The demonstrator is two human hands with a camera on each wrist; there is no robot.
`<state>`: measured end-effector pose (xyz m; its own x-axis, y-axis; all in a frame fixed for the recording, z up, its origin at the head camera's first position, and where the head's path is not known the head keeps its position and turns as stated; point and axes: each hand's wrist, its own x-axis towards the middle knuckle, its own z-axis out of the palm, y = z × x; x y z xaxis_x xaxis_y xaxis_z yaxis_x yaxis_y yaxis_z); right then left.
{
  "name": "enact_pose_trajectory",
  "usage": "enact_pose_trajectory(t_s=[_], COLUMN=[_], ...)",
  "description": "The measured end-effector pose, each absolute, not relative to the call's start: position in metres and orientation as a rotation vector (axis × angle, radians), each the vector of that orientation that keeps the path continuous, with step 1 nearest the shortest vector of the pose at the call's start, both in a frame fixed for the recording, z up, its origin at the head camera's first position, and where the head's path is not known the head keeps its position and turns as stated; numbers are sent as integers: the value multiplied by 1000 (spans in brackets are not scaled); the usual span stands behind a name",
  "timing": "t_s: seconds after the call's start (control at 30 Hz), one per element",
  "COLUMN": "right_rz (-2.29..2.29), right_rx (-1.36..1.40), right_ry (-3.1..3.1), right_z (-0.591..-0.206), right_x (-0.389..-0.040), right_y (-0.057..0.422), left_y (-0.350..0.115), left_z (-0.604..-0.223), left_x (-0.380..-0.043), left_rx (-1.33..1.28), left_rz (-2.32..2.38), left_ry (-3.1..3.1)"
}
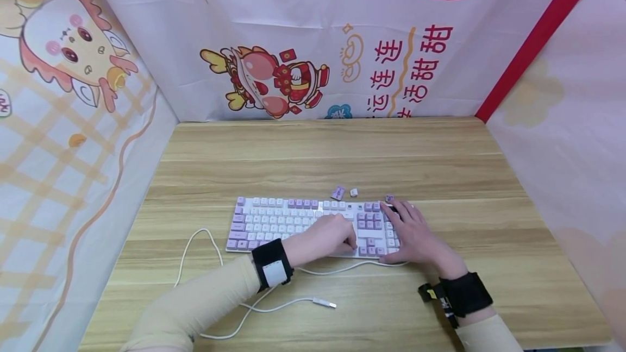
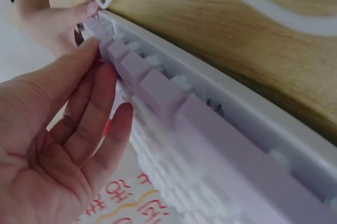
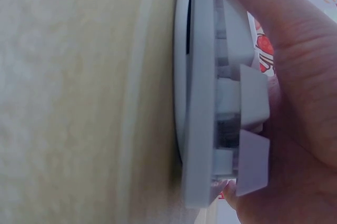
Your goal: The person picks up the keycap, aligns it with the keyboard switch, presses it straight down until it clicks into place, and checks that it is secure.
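Note:
A white and lilac keyboard [image 1: 274, 220] lies on the table, several of its keys without caps. My left hand [image 1: 329, 237] is bent over its front row, right of the middle. In the left wrist view, the left thumb and forefinger pinch a lilac keycap [image 2: 103, 38] in that row; the other fingers are loosely bent. My right hand [image 1: 413, 235] grips the keyboard's right end, thumb at the front edge and fingers at the back edge. Behind the keyboard lie a larger lilac keycap [image 1: 338, 193], a white keycap [image 1: 354, 192] and a small purple keycap [image 1: 389, 198].
A white cable [image 1: 288, 304] loops across the table in front of the keyboard, its USB plug [image 1: 324, 303] near the front middle. Printed cloth [image 1: 293, 20] stands along the back and both sides of the wooden table [image 1: 313, 151].

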<state>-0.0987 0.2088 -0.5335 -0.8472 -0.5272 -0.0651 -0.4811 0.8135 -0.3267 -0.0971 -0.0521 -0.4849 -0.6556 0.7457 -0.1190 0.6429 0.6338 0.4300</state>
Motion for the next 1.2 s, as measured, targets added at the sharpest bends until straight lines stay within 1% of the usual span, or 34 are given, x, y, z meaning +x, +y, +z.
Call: enact_pose_trajectory(t_s=[0.1, 0.33, 0.47, 0.83, 1.2], right_rz=[-451, -445, -446, -462, -448], right_rx=[-814, -822, -815, -816, -811], right_ry=[2858, 2868, 2872, 2869, 2862], right_z=[-533, -531, -530, -529, -531], right_x=[-98, -97, -97, -97, -98], right_y=[209, 209, 208, 207, 208], left_y=[-53, -55, -53, -49, -45], left_z=[-487, -487, -486, -481, -481], left_x=[-104, -109, -111, -115, -113], left_rx=[1048, 1054, 997, 823, 775], left_rz=[603, 688, 713, 632, 526], left_ry=[2535, 2487, 2462, 2490, 2510])
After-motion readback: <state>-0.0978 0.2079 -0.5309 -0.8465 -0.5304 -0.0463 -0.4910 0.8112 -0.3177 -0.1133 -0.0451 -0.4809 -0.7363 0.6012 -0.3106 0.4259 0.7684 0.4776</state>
